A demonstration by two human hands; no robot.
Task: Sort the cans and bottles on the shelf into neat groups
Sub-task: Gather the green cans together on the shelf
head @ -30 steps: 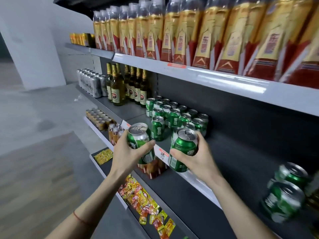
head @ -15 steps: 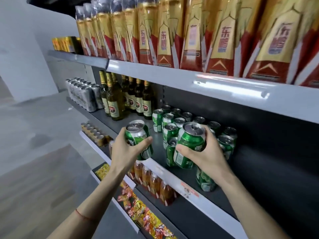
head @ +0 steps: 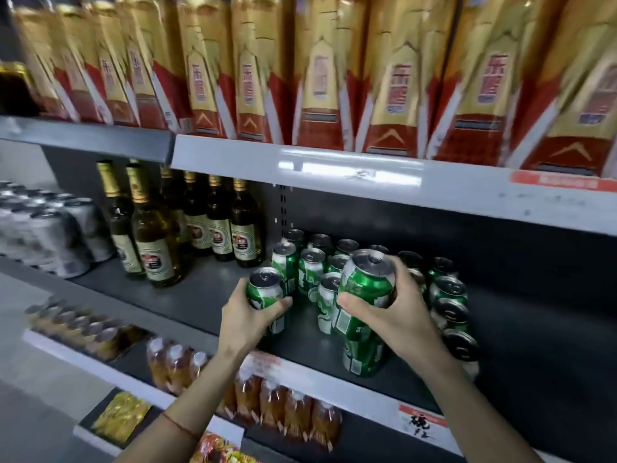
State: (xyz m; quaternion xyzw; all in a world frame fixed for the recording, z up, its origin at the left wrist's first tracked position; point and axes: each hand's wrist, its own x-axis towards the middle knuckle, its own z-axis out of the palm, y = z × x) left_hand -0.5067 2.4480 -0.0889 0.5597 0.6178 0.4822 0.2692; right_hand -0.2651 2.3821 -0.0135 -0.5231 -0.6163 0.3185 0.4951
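My left hand [head: 247,315] grips a green can [head: 265,294] just above the dark middle shelf [head: 207,295], at the left front of a cluster of green cans [head: 312,265]. My right hand [head: 387,312] holds a second green can [head: 367,282] tilted, over another green can [head: 362,354] that stands near the shelf's front edge. More green cans [head: 449,292] stand behind and right of my right hand, partly hidden by it.
Brown beer bottles [head: 157,235] with gold necks stand left of the green cans, silver cans [head: 50,235] further left. Gold and red cartons [head: 320,78] fill the shelf above. Orange drink bottles [head: 287,409] and snack packets [head: 120,416] sit on lower shelves.
Both hands have carried their cans forward and down over the shelf, close to the can cluster. The view has moved nearer to the shelf.
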